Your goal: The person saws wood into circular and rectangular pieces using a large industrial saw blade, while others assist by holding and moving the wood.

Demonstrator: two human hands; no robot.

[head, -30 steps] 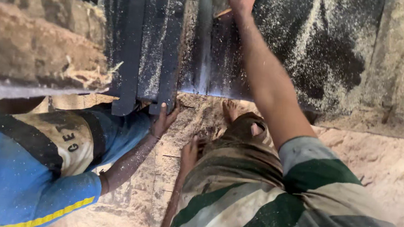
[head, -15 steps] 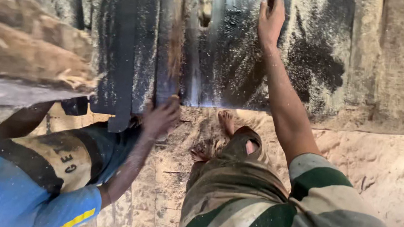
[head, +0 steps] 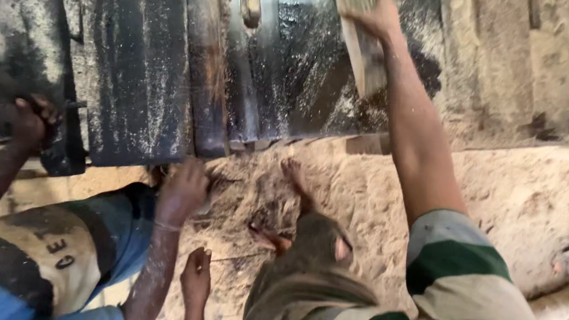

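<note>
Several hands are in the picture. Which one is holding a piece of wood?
The right hand, raised at the top, grips the pale wooden piece. The left hand hangs empty, and the co-worker's hand touches the dark metal table.

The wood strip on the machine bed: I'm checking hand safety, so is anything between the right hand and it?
Nothing visible: the right hand already rests on the wood strip. The co-worker's hands are lower left, at the bed's edge.

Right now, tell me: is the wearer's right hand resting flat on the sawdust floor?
No. The right hand is raised onto a wooden plank lying on the dark machine table, well above the sawdust floor.
</note>
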